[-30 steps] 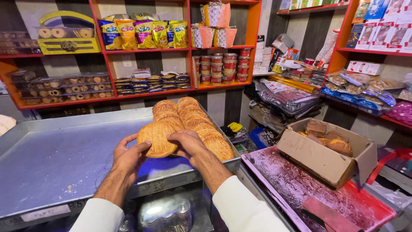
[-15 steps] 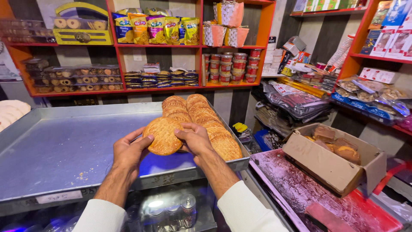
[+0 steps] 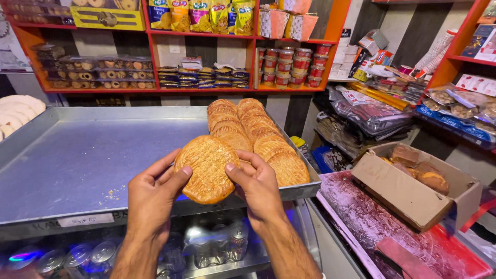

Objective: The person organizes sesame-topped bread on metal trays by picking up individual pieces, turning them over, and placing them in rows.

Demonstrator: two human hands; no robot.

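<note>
The round flatbread [image 3: 207, 168], golden and scored with a criss-cross pattern, sits upright between your two hands above the front edge of the metal tray [image 3: 77, 165], facing you. Your left hand [image 3: 152, 194] cups its lower left rim with the thumb laid across the face, and your right hand [image 3: 258, 186] pinches the right rim, thumb in front and fingers behind; both grips are closed on the bread, neither tight enough to dent it as far as I can see. Behind it, two overlapping rows of the same flatbreads [image 3: 253, 134] run along the right side of the tray, just beside the one you hold but not touching it from this angle. To handle it well, I would keep the pressure on the rim and off the scored face, since a baked crust like this probably cracks or sheds crumbs if you squeeze the middle; a few crumbs [image 3: 114, 194] already lie on the tray. Keep both hands level so the bread does not twist between them, and hold it over the tray, not over the gap at the front, where the cans [image 3: 227, 240] below the worktop would catch anything that drops. The open cardboard box [image 3: 408, 191] of baked pieces stands well apart to your right.
</note>
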